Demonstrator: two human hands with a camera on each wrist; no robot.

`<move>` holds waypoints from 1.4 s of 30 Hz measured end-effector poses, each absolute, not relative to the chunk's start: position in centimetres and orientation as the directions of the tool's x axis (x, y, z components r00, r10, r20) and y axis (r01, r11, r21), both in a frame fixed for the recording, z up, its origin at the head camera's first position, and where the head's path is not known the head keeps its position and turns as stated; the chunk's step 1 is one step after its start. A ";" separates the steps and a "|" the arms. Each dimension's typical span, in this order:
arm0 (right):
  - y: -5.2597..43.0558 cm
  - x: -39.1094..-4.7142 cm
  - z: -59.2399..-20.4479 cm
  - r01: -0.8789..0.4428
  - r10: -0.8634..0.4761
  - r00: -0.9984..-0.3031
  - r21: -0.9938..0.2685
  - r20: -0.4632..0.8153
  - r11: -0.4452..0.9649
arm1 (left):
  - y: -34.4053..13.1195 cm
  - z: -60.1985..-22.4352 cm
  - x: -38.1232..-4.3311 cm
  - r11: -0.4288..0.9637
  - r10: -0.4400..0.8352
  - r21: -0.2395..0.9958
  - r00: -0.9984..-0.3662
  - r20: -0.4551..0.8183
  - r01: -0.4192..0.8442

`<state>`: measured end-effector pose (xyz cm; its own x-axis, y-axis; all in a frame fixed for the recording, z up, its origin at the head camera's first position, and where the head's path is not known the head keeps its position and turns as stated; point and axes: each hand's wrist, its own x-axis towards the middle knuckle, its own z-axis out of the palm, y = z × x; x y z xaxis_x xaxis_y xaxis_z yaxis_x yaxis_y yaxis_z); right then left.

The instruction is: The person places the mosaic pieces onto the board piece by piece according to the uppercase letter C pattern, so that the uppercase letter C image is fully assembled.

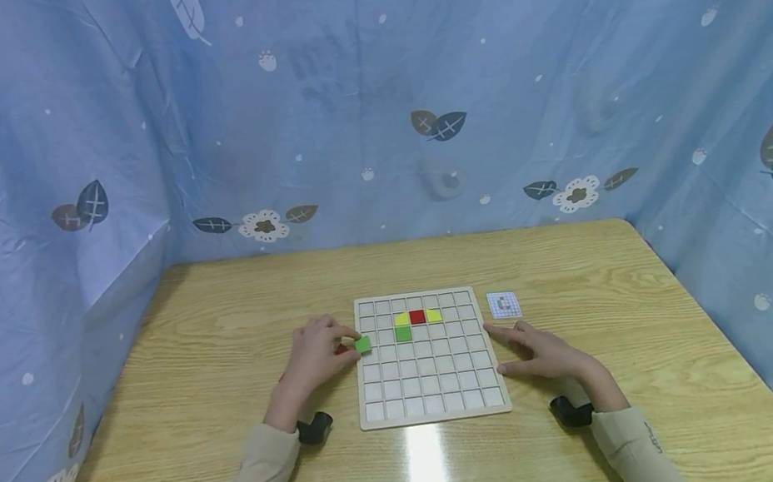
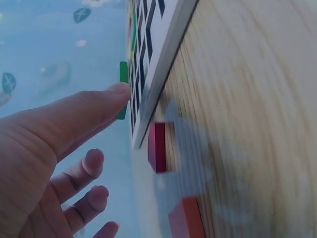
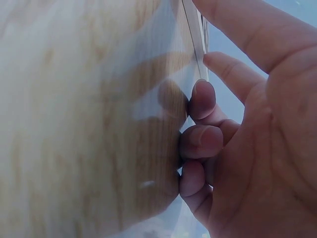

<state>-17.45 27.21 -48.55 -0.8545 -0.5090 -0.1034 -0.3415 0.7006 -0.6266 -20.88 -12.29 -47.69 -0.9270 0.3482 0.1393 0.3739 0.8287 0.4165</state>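
Note:
A white gridded board point(image 1: 430, 384) lies on the table. Over its left edge my left hand point(image 1: 315, 355) pinches a green square tile point(image 1: 363, 345) between thumb and forefinger; the tile shows edge-on point(image 2: 123, 71) in the left wrist view. Two red pieces, one nearer the board point(image 2: 157, 148) and one farther point(image 2: 187, 218), lie on the table below that hand. On the board, a red square tile point(image 1: 417, 317) sits between two yellow curved-edge tiles, left point(image 1: 401, 319) and right point(image 1: 433, 315), and another green tile point(image 1: 403, 333) is under the left one. My right hand point(image 1: 542, 349) touches the board's right edge, its fingers loosely bent, holding nothing.
A small printed card point(image 1: 504, 305) with a grid and a coloured figure lies right of the board. The wooden table point(image 1: 258, 295) ends at a blue patterned curtain point(image 1: 348, 95) at the back and sides. Light reflects off the tabletop in front of the board.

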 end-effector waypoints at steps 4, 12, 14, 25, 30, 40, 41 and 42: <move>27.2 -17.4 -48.5 -0.345 -0.514 -0.852 -0.632 -0.099 0.694 | -11.6 -47.7 -20.9 0.818 0.364 0.431 -0.923 0.125 0.381; 27.3 -17.5 -48.7 -0.362 -0.521 -0.850 -0.627 -0.082 0.690 | -10.2 -47.6 -20.9 0.806 0.389 0.438 -0.914 0.116 0.399; 27.3 -17.5 -48.7 -0.365 -0.523 -0.849 -0.626 -0.080 0.689 | -9.8 -47.6 -20.9 0.798 0.401 0.439 -0.908 0.122 0.412; 27.4 -17.5 -48.5 -0.343 -0.513 -0.852 -0.628 -0.105 0.698 | -8.2 -47.8 -21.0 0.768 0.457 0.437 -0.879 0.136 0.468; 27.4 -17.5 -48.6 -0.350 -0.513 -0.852 -0.620 -0.100 0.702 | -7.6 -47.6 -20.9 0.767 0.472 0.432 -0.873 0.123 0.475; 27.4 -17.6 -48.5 -0.348 -0.512 -0.853 -0.619 -0.102 0.704 | -6.6 -47.7 -21.0 0.785 0.483 0.384 -0.869 0.112 0.486; 27.4 -17.6 -48.5 -0.348 -0.512 -0.853 -0.619 -0.102 0.704 | -6.5 -47.7 -21.0 0.785 0.483 0.382 -0.868 0.114 0.487; 27.4 -17.5 -48.5 -0.349 -0.512 -0.853 -0.619 -0.101 0.704 | -6.5 -47.7 -21.0 0.783 0.484 0.385 -0.867 0.117 0.489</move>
